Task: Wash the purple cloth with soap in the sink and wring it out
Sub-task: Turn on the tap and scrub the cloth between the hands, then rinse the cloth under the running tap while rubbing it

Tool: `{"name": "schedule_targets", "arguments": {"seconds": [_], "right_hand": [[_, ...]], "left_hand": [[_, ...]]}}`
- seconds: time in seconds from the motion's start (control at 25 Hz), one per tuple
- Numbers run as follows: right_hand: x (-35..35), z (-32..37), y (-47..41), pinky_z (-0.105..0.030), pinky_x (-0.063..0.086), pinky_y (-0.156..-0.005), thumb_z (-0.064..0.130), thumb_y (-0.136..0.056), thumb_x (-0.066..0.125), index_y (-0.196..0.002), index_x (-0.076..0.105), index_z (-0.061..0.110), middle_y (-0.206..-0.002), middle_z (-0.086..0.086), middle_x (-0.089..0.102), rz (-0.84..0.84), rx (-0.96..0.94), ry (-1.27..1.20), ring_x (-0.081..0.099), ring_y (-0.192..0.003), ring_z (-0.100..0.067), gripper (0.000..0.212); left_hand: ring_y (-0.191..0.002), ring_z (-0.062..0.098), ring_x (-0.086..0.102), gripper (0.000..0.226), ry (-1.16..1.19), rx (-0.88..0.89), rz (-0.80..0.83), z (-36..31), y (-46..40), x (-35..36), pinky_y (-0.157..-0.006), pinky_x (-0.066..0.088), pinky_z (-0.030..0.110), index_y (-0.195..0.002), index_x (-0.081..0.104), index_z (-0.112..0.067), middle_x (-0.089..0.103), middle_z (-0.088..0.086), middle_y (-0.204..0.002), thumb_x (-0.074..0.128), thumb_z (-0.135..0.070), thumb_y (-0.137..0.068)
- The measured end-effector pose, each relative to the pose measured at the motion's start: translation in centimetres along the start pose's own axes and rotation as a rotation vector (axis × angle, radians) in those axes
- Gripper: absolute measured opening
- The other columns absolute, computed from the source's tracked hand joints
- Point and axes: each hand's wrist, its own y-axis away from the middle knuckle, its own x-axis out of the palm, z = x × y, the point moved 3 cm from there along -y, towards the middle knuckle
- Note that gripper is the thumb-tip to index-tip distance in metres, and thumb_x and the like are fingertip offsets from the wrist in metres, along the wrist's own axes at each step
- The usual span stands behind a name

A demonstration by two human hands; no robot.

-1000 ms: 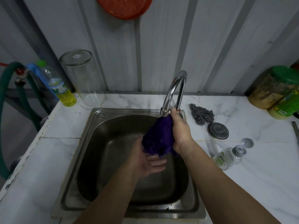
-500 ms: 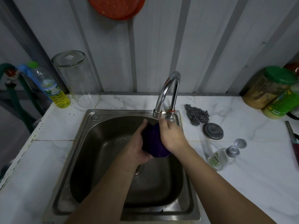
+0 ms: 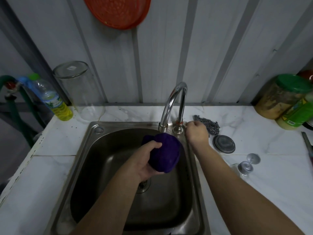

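Observation:
The purple cloth (image 3: 165, 152) is bunched into a ball over the steel sink (image 3: 94, 143), just below the spout of the curved tap (image 3: 171, 102). My left hand (image 3: 147, 161) grips the cloth from the left and underneath. My right hand (image 3: 196, 132) is off the cloth, fingers curled, at the tap's base by the red-ringed valve (image 3: 178, 123); whether it touches the handle is hidden. A small clear soap bottle (image 3: 243, 168) lies on its side on the counter to the right, partly behind my right forearm.
Right of the tap lie a steel scourer (image 3: 209, 123) and a round metal lid (image 3: 224, 144). Green-lidded jars (image 3: 284, 97) stand far right. A yellow liquid bottle (image 3: 55, 102) and an upturned glass jar (image 3: 79, 89) stand back left. An orange strainer (image 3: 118, 11) hangs on the wall.
My right hand has let go of the cloth and moved right to the tap's base. My left hand now holds the balled cloth alone, under the spout.

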Motion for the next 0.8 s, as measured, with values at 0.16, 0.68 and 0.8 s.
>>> {"name": "schedule_targets", "arguments": {"seconds": [0.16,0.68,0.8], "right_hand": [[0.0,1.0,-5.2,-0.047,0.048,-0.105,0.018,-0.100,0.047,-0.122,0.066,0.009,-0.119,-0.009,0.068,0.044,-0.037,-0.199,0.061,-0.111,-0.028,0.031],[2.9,1.9,-10.6,-0.051,0.060,-0.086,0.020,-0.090,0.065,-0.086,0.073,0.006,-0.089,-0.013,0.077,0.102,-0.056,0.109,0.073,-0.089,-0.034,0.017],[2.8,1.7,-10.5,-0.050,0.061,-0.085,0.017,-0.091,0.061,-0.085,0.073,0.008,-0.089,-0.014,0.077,0.086,-0.051,0.104,0.073,-0.092,-0.035,0.017]], "left_hand": [[-0.120,0.048,0.055,0.057,0.115,-0.010,0.072,0.0,0.3,0.3,-0.095,0.049,0.066,-0.133,0.053,-0.020,0.054,0.018,-0.137,0.075,-0.013,-0.080],[-0.118,0.045,0.059,0.056,0.197,-0.022,0.103,-0.2,-0.2,1.7,-0.091,0.054,0.061,-0.134,0.056,-0.018,0.059,0.017,-0.134,0.073,-0.023,-0.081],[-0.117,0.044,0.059,0.055,0.199,-0.010,0.103,-0.2,-0.3,2.0,-0.087,0.056,0.060,-0.134,0.056,-0.019,0.058,0.016,-0.134,0.072,-0.024,-0.082]]}}
